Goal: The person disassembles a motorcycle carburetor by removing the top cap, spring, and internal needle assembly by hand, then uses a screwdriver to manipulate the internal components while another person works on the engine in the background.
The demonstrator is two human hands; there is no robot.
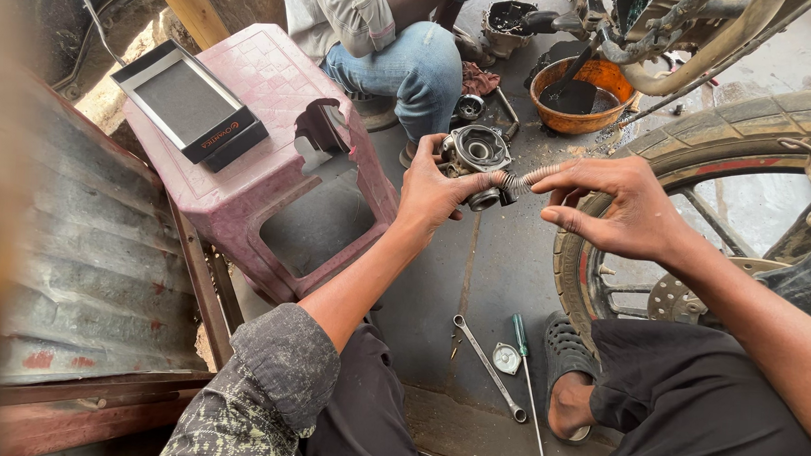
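Left hand (434, 195) grip on carburetor (475, 158); right hand (618, 205) pinching spring (526, 179).

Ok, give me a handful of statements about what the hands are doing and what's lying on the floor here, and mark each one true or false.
1. The left hand grips a grey metal carburettor body. True.
2. The right hand pinches a coil spring that runs toward the carburettor body. True.
3. The spanner is held in the right hand. False: it lies on the floor beside a green-handled screwdriver.
4. The orange bowl sits on the pink plastic stool. False: the bowl is on the floor farther off; the stool carries a dark flat tray.
5. A motorcycle wheel stands just behind the right hand. True.
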